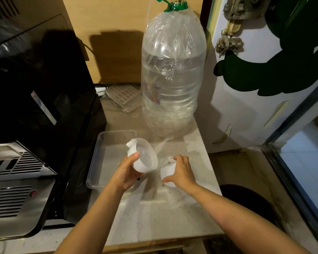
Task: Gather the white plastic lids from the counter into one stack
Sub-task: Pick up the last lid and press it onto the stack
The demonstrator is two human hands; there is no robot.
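Note:
My left hand (126, 171) holds a stack of white plastic lids (144, 156), tilted with the open side facing right, above the right edge of a clear tray. My right hand (182, 171) grips a single white lid (167, 168) that rests on or just above the speckled counter (154, 213), thumb and fingers on its rim. The stack and the single lid are a small gap apart.
A clear plastic tray (101, 158) lies on the counter to the left. A big water jug (173, 79) wrapped in plastic stands behind. A black and steel appliance (26, 143) fills the left side. A white door (255, 88) is to the right.

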